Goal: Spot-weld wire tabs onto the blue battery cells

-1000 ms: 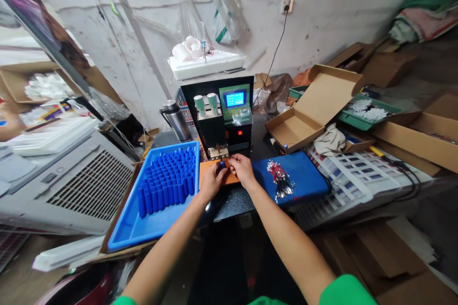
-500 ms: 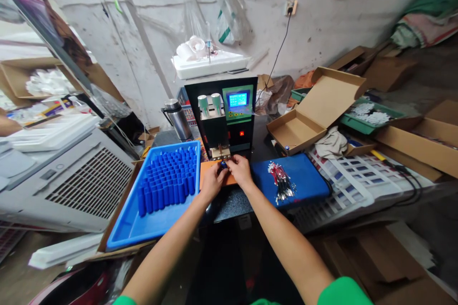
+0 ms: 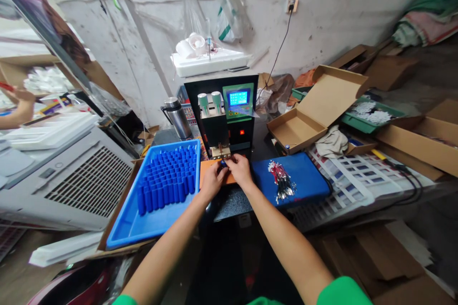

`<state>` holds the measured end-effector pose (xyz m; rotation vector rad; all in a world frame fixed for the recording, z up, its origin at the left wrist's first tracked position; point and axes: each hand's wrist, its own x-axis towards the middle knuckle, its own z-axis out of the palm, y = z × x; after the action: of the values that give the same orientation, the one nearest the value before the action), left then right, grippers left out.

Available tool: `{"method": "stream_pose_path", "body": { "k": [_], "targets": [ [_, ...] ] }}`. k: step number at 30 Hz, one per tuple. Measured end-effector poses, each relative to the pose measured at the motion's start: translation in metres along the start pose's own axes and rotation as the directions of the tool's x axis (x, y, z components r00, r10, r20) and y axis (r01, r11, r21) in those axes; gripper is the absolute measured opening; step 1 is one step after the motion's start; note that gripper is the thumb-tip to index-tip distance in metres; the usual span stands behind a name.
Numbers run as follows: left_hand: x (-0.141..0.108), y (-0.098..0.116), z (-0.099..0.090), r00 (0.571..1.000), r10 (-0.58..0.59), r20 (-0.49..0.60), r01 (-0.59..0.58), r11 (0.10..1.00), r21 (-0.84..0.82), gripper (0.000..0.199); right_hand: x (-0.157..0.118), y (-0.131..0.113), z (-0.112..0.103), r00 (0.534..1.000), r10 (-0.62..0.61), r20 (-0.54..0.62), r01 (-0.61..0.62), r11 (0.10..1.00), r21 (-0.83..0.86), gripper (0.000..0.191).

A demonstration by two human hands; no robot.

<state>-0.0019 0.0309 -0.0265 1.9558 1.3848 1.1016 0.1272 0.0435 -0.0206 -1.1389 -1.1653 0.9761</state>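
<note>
A black machine (image 3: 211, 131) with a lit screen (image 3: 239, 98) stands in the middle. Under its metal tips, my left hand (image 3: 213, 180) is closed on a small blue cylinder (image 3: 223, 163). My right hand (image 3: 239, 170) pinches at the other side of the cylinder; what its fingertips hold is too small to make out. Both hands are over an orange block (image 3: 206, 171). To the left, a blue tray (image 3: 153, 233) holds several upright blue cylinders (image 3: 166, 190). On a blue pad (image 3: 307, 176) at the right lies a bundle of red and black wires (image 3: 281, 181).
A steel flask (image 3: 177, 118) stands behind the tray. An open cardboard box (image 3: 296, 128) and a green tray (image 3: 361, 124) of white parts are at the right. Another person's hand (image 3: 23, 105) shows at the far left, beyond a grey slatted unit (image 3: 89, 186).
The other person's hand at the far left has come further into view, with something red at it. My hands have hardly moved at the machine.
</note>
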Motion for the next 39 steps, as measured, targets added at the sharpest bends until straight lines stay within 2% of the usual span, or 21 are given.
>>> {"method": "stream_pose_path", "body": {
  "k": [12, 19, 22, 25, 28, 35, 37, 39],
  "targets": [
    [0.001, -0.003, 0.002, 1.000, 0.000, -0.004, 0.000, 1.000, -0.017, 0.021, -0.003, -0.002, 0.000, 1.000, 0.010, 0.002, -0.010, 1.000, -0.016, 0.017],
    [0.000, 0.003, 0.001, 1.000, -0.017, -0.001, 0.017, 0.999, -0.052, 0.023, -0.010, -0.004, -0.010, 0.998, -0.026, 0.059, 0.037, 0.983, -0.181, 0.019],
    [0.000, 0.006, -0.001, 1.000, -0.011, 0.012, 0.013, 0.995, -0.101, 0.023, -0.016, -0.012, -0.020, 0.978, -0.206, 0.038, 0.204, 0.899, -0.388, 0.016],
    [0.000, 0.007, -0.002, 1.000, -0.004, 0.025, 0.006, 0.995, -0.100, 0.020, -0.021, -0.025, -0.028, 0.903, -0.416, 0.110, 0.393, 0.695, -0.602, 0.020],
    [0.000, 0.004, -0.003, 0.999, 0.015, 0.045, -0.011, 0.997, -0.075, 0.018, -0.022, -0.035, -0.031, 0.870, -0.441, 0.221, 0.460, 0.563, -0.687, 0.024],
    [0.006, -0.002, -0.002, 0.995, 0.086, 0.040, -0.085, 0.995, -0.046, 0.022, -0.013, -0.029, -0.029, 0.829, -0.435, 0.350, 0.547, 0.508, -0.665, 0.015],
    [0.008, -0.002, -0.003, 0.995, 0.092, 0.036, -0.092, 0.996, -0.024, 0.024, -0.011, -0.028, -0.029, 0.830, -0.437, 0.347, 0.546, 0.504, -0.669, 0.016],
    [0.010, -0.002, -0.003, 0.997, 0.072, 0.028, -0.072, 0.997, -0.002, 0.026, -0.012, -0.028, -0.028, 0.843, -0.454, 0.290, 0.515, 0.519, -0.683, 0.020]
  ]
}}
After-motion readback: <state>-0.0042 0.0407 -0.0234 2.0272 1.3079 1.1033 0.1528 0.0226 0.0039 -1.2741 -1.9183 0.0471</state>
